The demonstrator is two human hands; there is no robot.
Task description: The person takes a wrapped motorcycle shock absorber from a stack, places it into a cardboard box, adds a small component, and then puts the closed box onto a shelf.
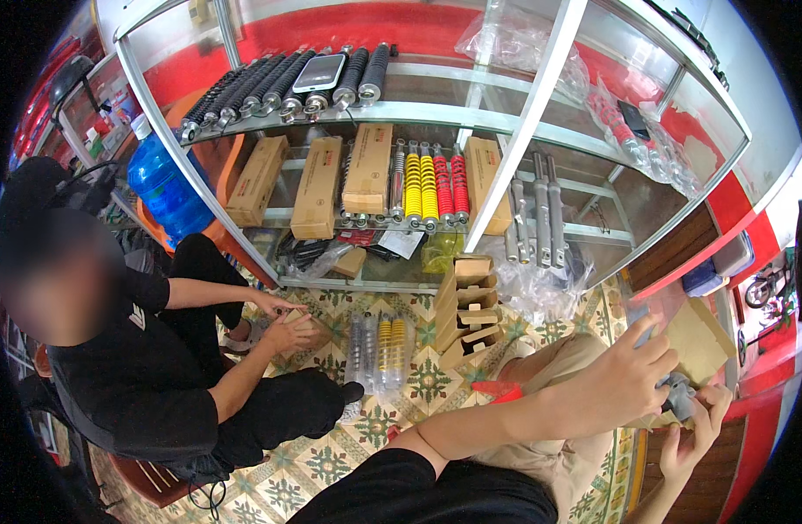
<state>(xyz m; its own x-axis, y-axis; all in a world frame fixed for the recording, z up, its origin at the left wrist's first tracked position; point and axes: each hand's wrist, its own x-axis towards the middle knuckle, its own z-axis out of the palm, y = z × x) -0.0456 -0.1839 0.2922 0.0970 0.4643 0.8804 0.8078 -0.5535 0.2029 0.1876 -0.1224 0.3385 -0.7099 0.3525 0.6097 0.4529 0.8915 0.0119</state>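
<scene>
At the right, my left hand (636,373) is curled over an open cardboard box (699,340), its fingers against a grey thing wrapped in plastic (681,396). From the other side, my right hand (697,426) has its thumb and fingers around the lower end of that wrapped thing and the box edge. What the wrapping holds cannot be told. Near my knees several opened narrow cardboard boxes (469,308) stand on the patterned tile floor. Bagged shock absorbers (378,354), some with yellow springs, lie on the tiles.
A person in black (132,393) sits at the left, hands on a small cardboard box (302,321). The glass display case (433,118) ahead holds black shock absorbers (276,85), a phone (320,72), yellow springs (420,183) and grey fork tubes (548,209). A blue water bottle (165,183) stands left.
</scene>
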